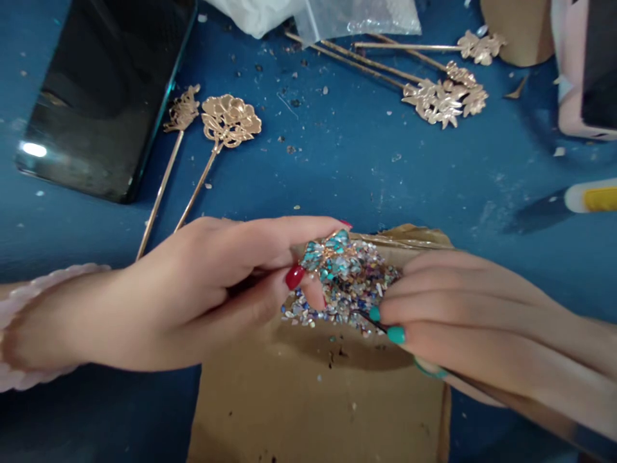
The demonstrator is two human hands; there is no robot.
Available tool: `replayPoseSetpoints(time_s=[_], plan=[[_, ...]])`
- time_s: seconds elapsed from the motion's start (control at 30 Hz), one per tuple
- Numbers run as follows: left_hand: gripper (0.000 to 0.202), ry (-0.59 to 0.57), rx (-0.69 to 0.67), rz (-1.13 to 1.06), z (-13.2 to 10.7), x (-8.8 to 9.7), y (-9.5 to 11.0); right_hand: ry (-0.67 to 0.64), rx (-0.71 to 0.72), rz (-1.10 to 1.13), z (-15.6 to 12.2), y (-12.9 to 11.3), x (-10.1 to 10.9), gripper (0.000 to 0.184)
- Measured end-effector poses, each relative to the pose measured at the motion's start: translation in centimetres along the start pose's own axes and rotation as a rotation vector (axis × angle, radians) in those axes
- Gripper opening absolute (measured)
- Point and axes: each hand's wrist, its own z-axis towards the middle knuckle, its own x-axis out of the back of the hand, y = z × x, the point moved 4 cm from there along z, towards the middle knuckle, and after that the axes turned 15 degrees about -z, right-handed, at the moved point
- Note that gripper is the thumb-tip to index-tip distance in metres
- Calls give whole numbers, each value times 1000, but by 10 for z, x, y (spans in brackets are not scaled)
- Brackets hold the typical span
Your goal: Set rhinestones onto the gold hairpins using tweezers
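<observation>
From my remote seat I see the left hand (202, 289) gripping a flower-shaped ornament (332, 257) set with blue-green pieces, pinched between thumb and fingers; a pale pink beaded bracelet (29, 299) circles that wrist. The ornament sits just above a heap of small glittering chips (347, 302), near the far edge of a piece of brown cardboard (289, 399) on the blue counter (337, 167). The right hand (482, 321) grasps a slim dark tool (530, 408), its tip at the near edge of the heap.

Toward the counter's far left corner I make out a black phone (101, 90), with two gold hairpins (231, 122) lying beside it. More gold hairpins (436, 99) overlap toward the far edge, some of their stems reaching to a clear plastic bag (359, 22). Near the right edge I see a white and yellow pen-like object (595, 196), its outer end cut off from my view
</observation>
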Motion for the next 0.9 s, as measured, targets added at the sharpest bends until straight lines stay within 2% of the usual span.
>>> replayPoseSetpoints(time_s=[0.17,0.33,0.47,0.7,0.8,0.9], plan=[[24,-42,9,83,0,1,5,111,28,-129,-1,0,-1,24],[33,-41,19,69,-1,1,4,219,-116,-156,-1,-13,1,28],[49,9,47,52,-3,1,-2,142,-77,-129,2,-21,0,26],[50,28,43,64,-3,1,-2,67,-31,-91,8,-16,5,36],[51,28,46,72,-3,0,-1,59,-74,-86,5,-17,7,34],[51,29,54,65,-2,0,-1,-97,-157,-85,-7,-18,2,30]])
